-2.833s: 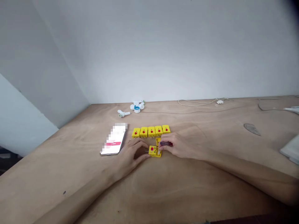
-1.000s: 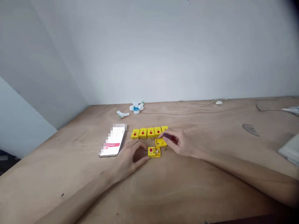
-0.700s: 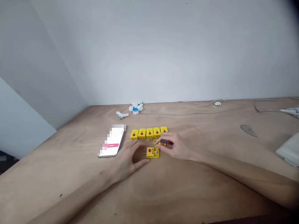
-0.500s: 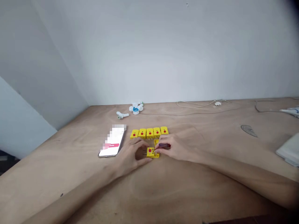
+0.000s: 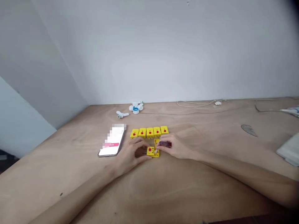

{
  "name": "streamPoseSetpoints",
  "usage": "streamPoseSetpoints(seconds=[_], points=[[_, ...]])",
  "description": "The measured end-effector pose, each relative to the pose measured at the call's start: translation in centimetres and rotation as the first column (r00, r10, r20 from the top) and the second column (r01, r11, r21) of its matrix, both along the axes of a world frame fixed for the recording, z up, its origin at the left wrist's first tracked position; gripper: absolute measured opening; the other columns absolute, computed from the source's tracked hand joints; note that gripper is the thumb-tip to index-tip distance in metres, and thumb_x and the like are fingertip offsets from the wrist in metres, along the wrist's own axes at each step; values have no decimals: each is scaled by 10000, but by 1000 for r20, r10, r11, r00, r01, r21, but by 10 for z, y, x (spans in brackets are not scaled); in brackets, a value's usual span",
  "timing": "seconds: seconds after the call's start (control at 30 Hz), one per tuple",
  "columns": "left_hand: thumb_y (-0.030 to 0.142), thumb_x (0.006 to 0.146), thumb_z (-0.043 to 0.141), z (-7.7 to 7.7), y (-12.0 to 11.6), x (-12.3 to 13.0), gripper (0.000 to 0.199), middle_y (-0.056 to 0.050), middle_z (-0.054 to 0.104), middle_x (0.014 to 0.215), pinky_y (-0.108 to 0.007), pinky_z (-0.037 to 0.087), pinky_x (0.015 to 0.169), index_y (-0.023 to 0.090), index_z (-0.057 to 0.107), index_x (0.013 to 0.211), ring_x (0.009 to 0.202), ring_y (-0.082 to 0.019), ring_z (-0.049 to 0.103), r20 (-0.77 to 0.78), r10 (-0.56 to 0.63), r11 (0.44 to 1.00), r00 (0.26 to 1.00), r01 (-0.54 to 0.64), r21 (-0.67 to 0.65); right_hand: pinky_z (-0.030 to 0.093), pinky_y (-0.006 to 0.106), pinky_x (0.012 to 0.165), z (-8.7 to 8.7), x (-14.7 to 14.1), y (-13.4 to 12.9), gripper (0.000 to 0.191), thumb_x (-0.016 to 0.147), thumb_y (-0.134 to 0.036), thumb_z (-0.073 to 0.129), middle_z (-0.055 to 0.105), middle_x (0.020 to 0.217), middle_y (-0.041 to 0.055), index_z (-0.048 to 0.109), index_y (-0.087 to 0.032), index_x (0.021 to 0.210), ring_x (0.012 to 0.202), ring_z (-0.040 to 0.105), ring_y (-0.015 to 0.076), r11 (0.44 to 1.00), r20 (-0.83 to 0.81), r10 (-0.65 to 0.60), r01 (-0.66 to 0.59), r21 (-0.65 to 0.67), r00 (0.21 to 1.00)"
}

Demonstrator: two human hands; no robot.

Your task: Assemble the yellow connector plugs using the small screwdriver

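My left hand [image 5: 133, 153] curls round an opened yellow plug [image 5: 150, 151], thumb at its near edge and fingers at its far edge. The plug has a red spot on top and metal pins that point left, towards my palm. My right hand [image 5: 175, 146] is closed round a small screwdriver with a dark purple handle [image 5: 165, 143]. Its fingertips also pinch a tiny pale piece [image 5: 156, 151] at the right side of the plug. An open yellow casing half [image 5: 156, 142] lies just behind, partly hidden by my right fingers.
Several closed yellow plugs [image 5: 149, 132] stand in a row beyond my hands. A phone [image 5: 113, 141] with a lit screen lies to the left. White pipe-like parts [image 5: 136, 108], a thin cord [image 5: 196, 105] and a white object [image 5: 289, 151] are on the wooden table [image 5: 210, 193].
My right fingertips have drawn back slightly to the right, so the pale piece shows beside the plug. My left hand stays round the plug.
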State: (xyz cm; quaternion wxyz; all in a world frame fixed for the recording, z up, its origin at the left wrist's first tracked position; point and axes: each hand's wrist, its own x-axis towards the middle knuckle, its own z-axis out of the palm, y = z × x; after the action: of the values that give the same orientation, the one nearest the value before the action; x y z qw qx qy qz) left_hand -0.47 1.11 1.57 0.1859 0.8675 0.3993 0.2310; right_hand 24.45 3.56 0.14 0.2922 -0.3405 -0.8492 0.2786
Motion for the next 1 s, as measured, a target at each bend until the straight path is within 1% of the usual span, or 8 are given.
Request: streamPoseSetpoints(seconds=[0.17,0.3,0.43,0.53,0.63,0.83,1.0], points=[[415,908,691,-2,1,0,217,-53,661,1044,-379,481,848,228,669,1016,974,-262,610,12,0,1000,1000,0,-11,482,278,687,-1,2,1,174,960,-268,638,723,837,19,679,-182,814,734,628,160,994,16,28,-30,105,999],[402,907,698,-1,0,0,215,-53,665,1040,-378,480,847,226,672,1027,973,-261,611,18,-8,1000,1000,8,-21,506,304,772,0,3,2,113,965,-228,628,740,918,37,717,-182,913,814,653,177,976,99,49,-68,207,994],[395,915,693,-1,0,1,216,-53,666,1048,-372,482,848,222,665,1042,976,-254,610,27,-20,999,999,21,-38,517,314,809,2,4,4,141,985,-238,599,744,996,43,726,-187,1019,871,667,186,965,199,56,-104,241,978],[386,927,680,0,0,1,207,-52,669,1057,-371,485,858,223,663,1052,982,-249,613,38,-21,999,999,23,-44,524,314,822,4,4,4,155,993,-238,584,741,1012,42,725,-194,1040,887,671,186,962,230,59,-117,246,971],[383,933,674,0,-1,1,201,-48,681,1062,-369,490,862,229,667,1062,983,-244,621,51,-25,998,998,27,-50,524,309,811,4,4,3,149,992,-222,580,738,1004,41,721,-192,1027,881,668,182,961,233,55,-114,251,971],[362,930,684,2,-4,2,195,-35,699,1098,-363,500,890,248,676,1088,1012,-236,636,87,-19,997,996,25,-68,501,294,745,6,4,0,151,998,-278,583,725,960,36,691,-187,944,841,654,176,959,217,47,-105,263,975],[363,925,694,2,-3,2,206,-36,704,1073,-350,506,871,242,685,1091,986,-226,646,89,-17,997,996,23,-73,492,290,710,4,4,2,156,990,-296,597,725,933,36,691,-189,927,809,651,174,954,197,43,-98,283,979]])
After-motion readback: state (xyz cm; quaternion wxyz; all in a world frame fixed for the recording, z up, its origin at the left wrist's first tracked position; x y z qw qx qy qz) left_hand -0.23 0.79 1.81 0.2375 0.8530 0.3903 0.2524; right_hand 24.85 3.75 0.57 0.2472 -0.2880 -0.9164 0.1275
